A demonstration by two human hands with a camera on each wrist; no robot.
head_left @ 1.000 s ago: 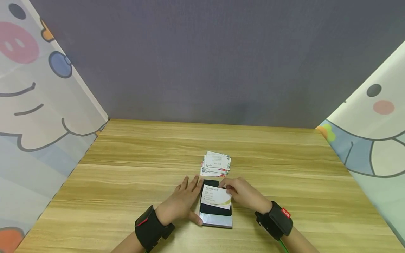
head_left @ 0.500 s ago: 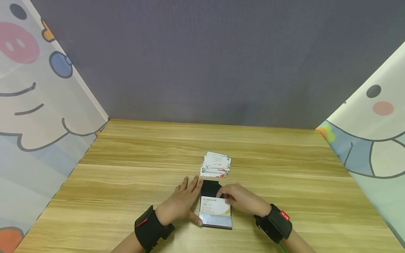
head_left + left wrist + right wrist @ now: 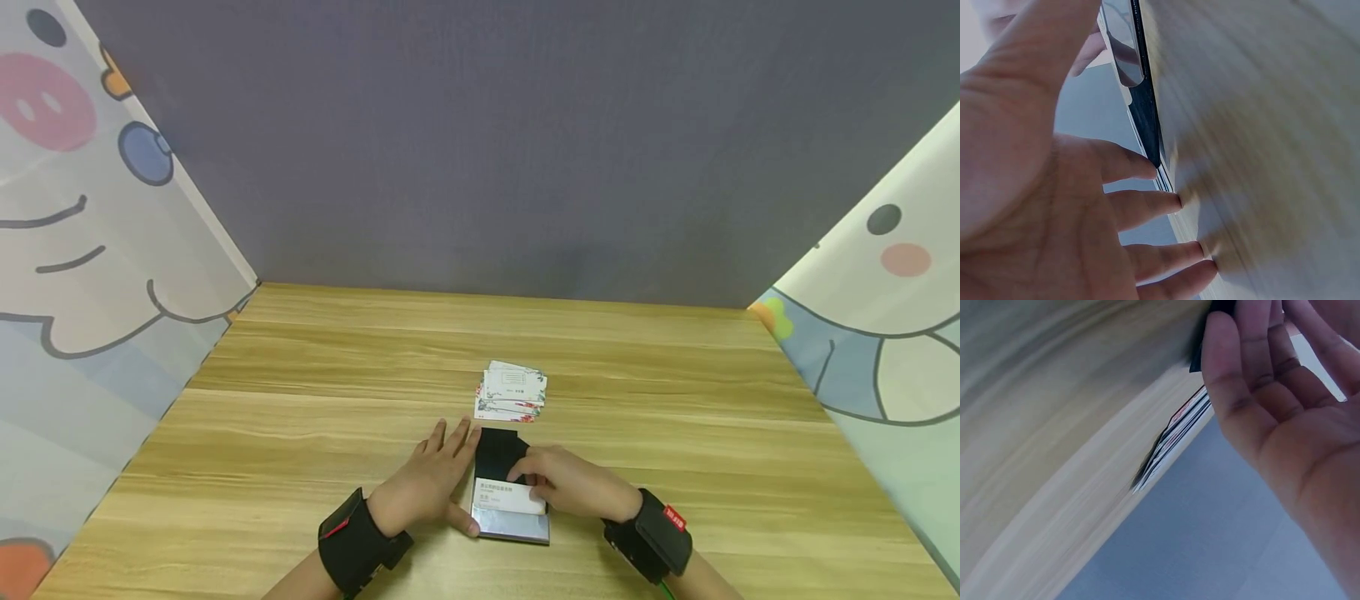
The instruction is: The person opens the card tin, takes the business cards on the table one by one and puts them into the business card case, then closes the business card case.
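A business card case lies on the wooden table, its black panel at the far end and a silver pocket at the near end. One white business card lies over the case, its lower edge tucked behind the silver pocket. My right hand pinches this card near its upper right corner, between thumb and curled fingers. My left hand lies along the case's left side with fingers spread. Its thumb touches the near left corner; in the left wrist view, straight fingertips rest by the case's edge.
Just beyond the case, several flower-edged cards lie in an overlapping pile on the table. A grey partition rises at the table's back, with cartoon-printed panels on both sides.
The business card has slid toward me along the case, and its lower edge has passed into the silver pocket. My right hand has come nearer with it; the left hand has stayed still.
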